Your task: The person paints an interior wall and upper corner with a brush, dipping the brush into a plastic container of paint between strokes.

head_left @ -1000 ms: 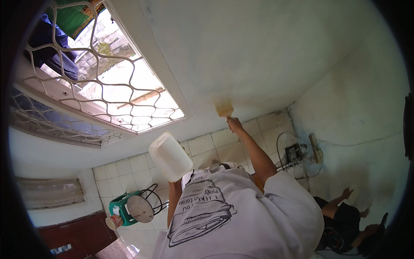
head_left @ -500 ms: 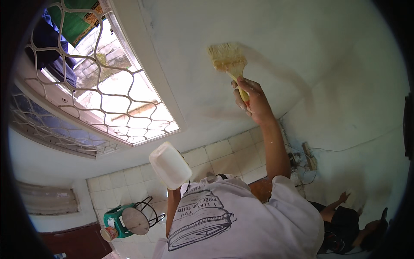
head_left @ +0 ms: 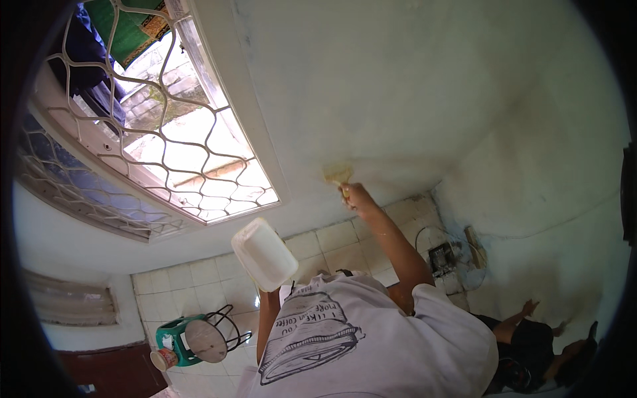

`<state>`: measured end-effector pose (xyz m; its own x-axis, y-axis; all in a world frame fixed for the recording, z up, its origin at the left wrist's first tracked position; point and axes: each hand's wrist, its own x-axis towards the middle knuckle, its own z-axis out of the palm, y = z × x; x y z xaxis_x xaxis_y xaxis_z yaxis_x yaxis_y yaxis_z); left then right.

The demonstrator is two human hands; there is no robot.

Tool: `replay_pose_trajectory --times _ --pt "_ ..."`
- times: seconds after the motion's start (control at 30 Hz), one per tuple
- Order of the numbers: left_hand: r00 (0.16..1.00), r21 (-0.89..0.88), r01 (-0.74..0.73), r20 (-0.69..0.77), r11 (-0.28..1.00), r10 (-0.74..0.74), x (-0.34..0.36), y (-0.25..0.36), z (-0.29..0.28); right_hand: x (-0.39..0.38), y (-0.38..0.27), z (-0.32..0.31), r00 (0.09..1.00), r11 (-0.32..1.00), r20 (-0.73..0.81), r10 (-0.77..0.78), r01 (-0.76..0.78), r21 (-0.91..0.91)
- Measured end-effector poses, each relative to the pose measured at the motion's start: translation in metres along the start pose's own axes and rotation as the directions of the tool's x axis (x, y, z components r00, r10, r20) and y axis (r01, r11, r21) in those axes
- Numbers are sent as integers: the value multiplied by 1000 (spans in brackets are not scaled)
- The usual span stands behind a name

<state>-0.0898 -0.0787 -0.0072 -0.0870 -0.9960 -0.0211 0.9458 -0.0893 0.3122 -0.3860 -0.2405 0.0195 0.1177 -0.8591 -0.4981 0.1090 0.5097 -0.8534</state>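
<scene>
While the white T-shirt (head_left: 371,331) carried several short lines of black capital lettering above a black line drawing of a flattened, rounded shape, any marking on the red-and-cream cup (head_left: 162,359) was too small to read. That cup stood beside the green plastic stool (head_left: 178,339), which bore a pale patch, also illegible.

The wide, flat paintbrush with pale yellowish bristles and a yellow handle (head_left: 338,174) was at the pale, smudged wall (head_left: 411,86), right of the white-framed window with its wavy metal grille (head_left: 166,139). Its bristles were blurred and seemed to meet the surface. The person's right hand (head_left: 356,198) gripped the handle, fingers curled around it.

The white, rounded rectangular plastic container (head_left: 265,254) was tilted above the left forearm (head_left: 268,315), its pale side toward the camera; it hid the left hand, so whether those fingers were spread or pressed together could not be told. Cream floor tiles (head_left: 342,237) lay beyond.
</scene>
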Motion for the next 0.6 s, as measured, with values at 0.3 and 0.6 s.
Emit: replay_pose_trajectory --times 0.3,0.6 --pt "998 -17 -46 48 999 47 -6 -1 -2 -135 -192 34 824 830 140 -549 557 -26" --pt "994 -271 -4 103 963 33 -11 -7 -17 -12 -6 27 980 981 70 -185 189 -50"
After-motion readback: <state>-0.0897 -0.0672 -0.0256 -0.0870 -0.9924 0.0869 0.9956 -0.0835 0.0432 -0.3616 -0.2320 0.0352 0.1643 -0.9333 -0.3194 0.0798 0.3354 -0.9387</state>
